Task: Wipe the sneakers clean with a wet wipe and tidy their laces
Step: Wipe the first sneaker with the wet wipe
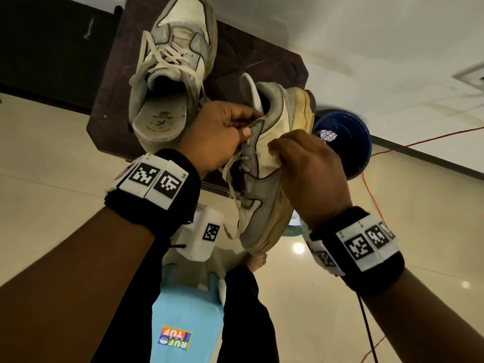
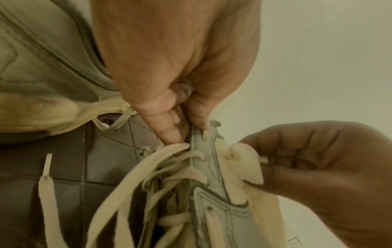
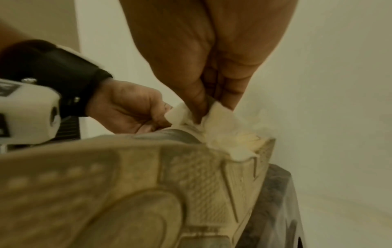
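Note:
I hold one worn white and grey sneaker (image 1: 264, 184) in the air, toe toward me and sole turned to the right. My left hand (image 1: 222, 134) grips its eyelet edge by the tongue, thumb on the outside. In the left wrist view the left fingers (image 2: 169, 130) pinch that grey strip above the loose laces (image 2: 118, 189). My right hand (image 1: 309, 169) pinches a crumpled wet wipe (image 2: 244, 167) against the sneaker's side panel; the wipe (image 3: 220, 127) lies just above the tread. The second sneaker (image 1: 172, 69) stands on the dark stool (image 1: 251, 56), laces loose.
A blue bucket (image 1: 348, 142) with a crumpled wrapper inside stands right of the stool. An orange cord (image 1: 372, 195) runs across the tiled floor. A light blue plastic stool (image 1: 183, 315) sits under me, between my legs.

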{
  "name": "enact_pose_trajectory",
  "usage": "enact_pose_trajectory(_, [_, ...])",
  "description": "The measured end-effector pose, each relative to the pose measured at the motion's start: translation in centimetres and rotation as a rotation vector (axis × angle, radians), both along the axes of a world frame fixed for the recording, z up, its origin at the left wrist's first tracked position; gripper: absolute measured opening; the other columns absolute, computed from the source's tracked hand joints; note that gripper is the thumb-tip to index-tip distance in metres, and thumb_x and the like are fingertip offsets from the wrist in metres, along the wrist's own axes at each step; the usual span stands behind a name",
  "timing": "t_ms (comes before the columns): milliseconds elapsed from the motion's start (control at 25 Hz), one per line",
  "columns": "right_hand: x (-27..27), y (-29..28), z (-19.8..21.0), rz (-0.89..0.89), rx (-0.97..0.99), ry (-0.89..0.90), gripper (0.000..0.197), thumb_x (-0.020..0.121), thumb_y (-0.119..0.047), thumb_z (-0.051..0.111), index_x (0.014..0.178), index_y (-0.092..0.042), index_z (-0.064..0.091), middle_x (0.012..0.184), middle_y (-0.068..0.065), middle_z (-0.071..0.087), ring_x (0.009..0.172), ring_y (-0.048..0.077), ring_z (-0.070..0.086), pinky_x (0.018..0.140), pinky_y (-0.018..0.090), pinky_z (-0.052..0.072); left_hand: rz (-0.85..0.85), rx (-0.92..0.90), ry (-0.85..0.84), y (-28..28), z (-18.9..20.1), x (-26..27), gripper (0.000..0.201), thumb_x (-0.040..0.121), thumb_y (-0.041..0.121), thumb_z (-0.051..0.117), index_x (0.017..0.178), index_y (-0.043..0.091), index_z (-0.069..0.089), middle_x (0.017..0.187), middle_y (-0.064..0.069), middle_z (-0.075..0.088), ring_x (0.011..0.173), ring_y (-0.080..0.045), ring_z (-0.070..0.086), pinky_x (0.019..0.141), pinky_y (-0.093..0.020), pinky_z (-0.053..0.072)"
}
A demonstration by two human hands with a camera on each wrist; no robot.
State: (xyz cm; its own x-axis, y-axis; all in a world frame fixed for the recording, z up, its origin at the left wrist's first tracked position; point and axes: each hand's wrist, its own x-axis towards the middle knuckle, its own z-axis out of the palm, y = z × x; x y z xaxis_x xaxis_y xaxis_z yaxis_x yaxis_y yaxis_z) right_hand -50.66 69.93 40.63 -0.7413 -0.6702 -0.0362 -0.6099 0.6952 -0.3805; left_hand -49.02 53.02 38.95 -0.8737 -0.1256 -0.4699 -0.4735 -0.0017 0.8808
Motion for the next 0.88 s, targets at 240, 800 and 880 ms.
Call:
enact_pose_trajectory(240, [3.1,1.5,1.0,0.314,0.094,-0.117,0.026,0.073,0.003,0.067,0.097,-0.007,0.070,0.096,0.009,0.065,0.083,0.028,0.061,0.064,0.039,0.055,0.129,-0.072,-0.035,0.0,-1.1,0.3,0.033,0.092,-0.006,0.045,0.114,0.010,0.064,0.106,-0.003,0.069,0.094,-0.009,0.066,0.082,-0.024,0.055])
enact_pose_trajectory(800, [0.8,1.0,0.1,0.074,0.045,-0.127,0.019,0.075,0.002,0.056,0.086,-0.006,0.070,0.084,0.012,0.067,0.075,0.031,0.062,0.066,0.038,0.053,0.061,-0.167,-0.068,0.7,-2.5,0.3,0.044,0.084,0.003,0.061,0.125,0.016,0.049,0.120,0.001,0.058,0.112,-0.013,0.056,0.102,-0.033,0.045])
enact_pose_trajectory(880, [2.9,1.3,1.2,0.116,0.035,-0.169,0.023,0.070,0.007,0.063,0.086,-0.008,0.070,0.085,0.009,0.067,0.075,0.029,0.061,0.064,0.036,0.053,0.116,-0.201,-0.022,0.8,-2.1,-0.1,0.044,0.085,0.003,0.061,0.125,0.015,0.049,0.119,0.003,0.056,0.112,-0.011,0.054,0.100,-0.026,0.042])
